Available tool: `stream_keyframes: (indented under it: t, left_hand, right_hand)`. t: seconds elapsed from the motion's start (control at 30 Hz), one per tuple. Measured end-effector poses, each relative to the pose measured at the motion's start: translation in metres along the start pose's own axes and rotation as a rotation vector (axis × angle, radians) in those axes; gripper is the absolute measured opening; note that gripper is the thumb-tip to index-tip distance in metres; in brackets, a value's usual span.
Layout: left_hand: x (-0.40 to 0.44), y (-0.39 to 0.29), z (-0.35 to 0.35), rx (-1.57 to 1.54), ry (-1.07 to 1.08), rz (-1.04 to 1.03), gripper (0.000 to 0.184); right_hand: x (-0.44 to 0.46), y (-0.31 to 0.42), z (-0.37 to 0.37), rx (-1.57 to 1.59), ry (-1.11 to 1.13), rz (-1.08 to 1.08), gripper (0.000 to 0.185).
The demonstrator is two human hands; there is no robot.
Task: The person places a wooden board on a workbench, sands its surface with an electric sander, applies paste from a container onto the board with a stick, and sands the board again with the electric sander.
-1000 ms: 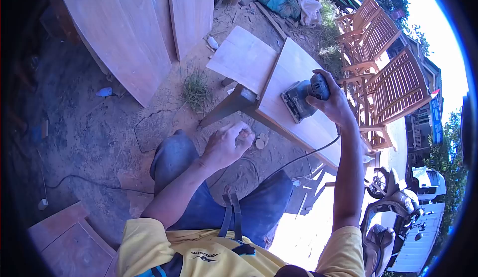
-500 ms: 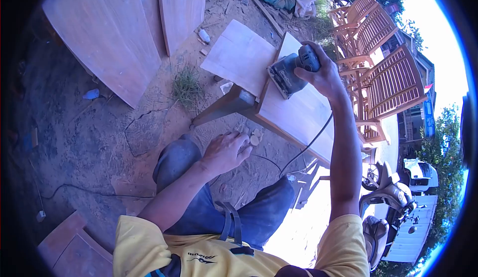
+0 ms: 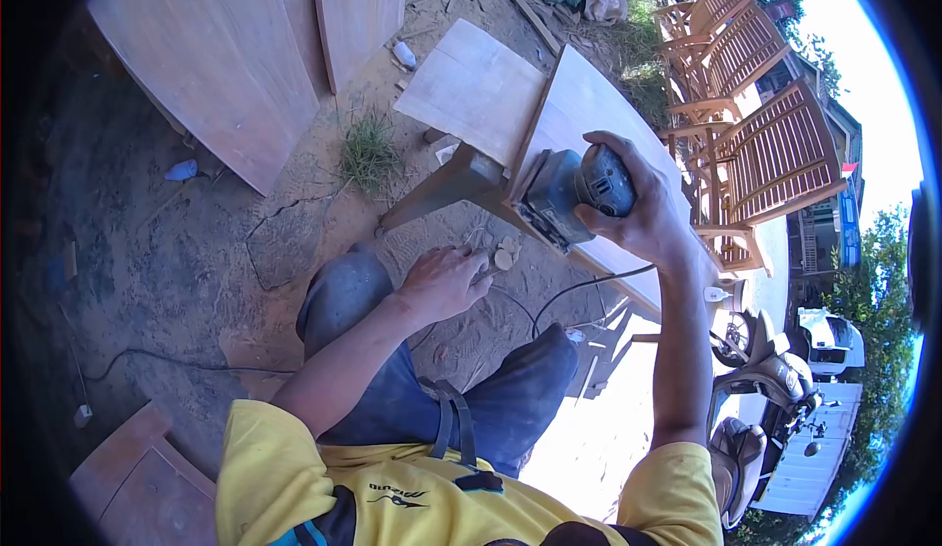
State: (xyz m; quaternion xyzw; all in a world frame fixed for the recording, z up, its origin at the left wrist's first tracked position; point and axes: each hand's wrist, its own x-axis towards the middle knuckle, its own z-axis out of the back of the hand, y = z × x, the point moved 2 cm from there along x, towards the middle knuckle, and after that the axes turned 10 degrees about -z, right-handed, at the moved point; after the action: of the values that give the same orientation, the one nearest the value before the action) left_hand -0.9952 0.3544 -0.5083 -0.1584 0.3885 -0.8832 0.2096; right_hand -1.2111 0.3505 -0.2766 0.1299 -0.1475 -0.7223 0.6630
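My right hand [image 3: 638,203] grips the round top of a power sander [image 3: 564,196], which sits at the near edge of a long wooden board [image 3: 586,104]. The sander is slightly tilted, and its contact with the board is hard to make out. A dark cord [image 3: 579,288] runs down from it to the ground. Beside the long board, a smaller square panel [image 3: 471,85] lies on the same stand [image 3: 461,185]. My left hand [image 3: 444,281] hovers above my knee, fingers loosely apart and holding nothing, near some small round wooden pieces [image 3: 506,254] on the ground.
Large wooden panels [image 3: 216,65] lean at the upper left. Slatted wooden chairs [image 3: 775,158] stand at the right, with a motorbike [image 3: 775,379] below them. Another wooden panel [image 3: 157,492] is at the lower left. A grass tuft [image 3: 369,152] grows near the stand.
My right hand moved the sander from the middle of the long board to its upper part, then back towards the near edge. My left hand lowered slightly and its fingers loosened.
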Motion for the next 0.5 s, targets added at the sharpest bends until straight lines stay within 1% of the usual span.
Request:
stream_keyframes:
  t: [0.03,0.17,0.23,0.27,0.33,0.4,0.43,0.5]
  left_hand:
    - [0.0,-0.001,0.0,-0.004,-0.004,0.003,0.032]
    - [0.003,-0.007,-0.003,-0.041,0.0,-0.03,0.032]
    - [0.005,-0.005,-0.01,-0.035,0.005,-0.038,0.032]
    - [0.005,-0.003,-0.012,-0.003,-0.017,-0.034,0.03]
    - [0.006,-0.005,-0.006,0.035,-0.041,-0.038,0.028]
    - [0.003,-0.014,0.005,-0.017,-0.253,-0.179,0.02]
    - [0.003,-0.022,0.012,-0.017,-0.257,-0.183,0.02]
    - [0.005,-0.047,0.032,0.003,-0.535,-0.49,0.015]
  right_hand:
    - [-0.007,-0.001,0.002,-0.016,0.008,-0.062,0.081]
    - [0.014,0.008,0.0,-0.007,0.009,-0.096,0.08]
    - [0.03,0.023,-0.009,0.059,0.027,0.01,0.081]
    - [0.031,0.034,-0.009,0.049,0.045,0.028,0.076]
    - [0.025,0.027,-0.008,0.058,0.024,0.028,0.076]
    - [0.021,0.009,-0.005,0.037,-0.025,0.017,0.076]
    - [0.023,0.005,0.0,0.033,-0.027,0.019,0.076]
    - [0.033,-0.005,0.007,-0.042,-0.066,-0.186,0.076]
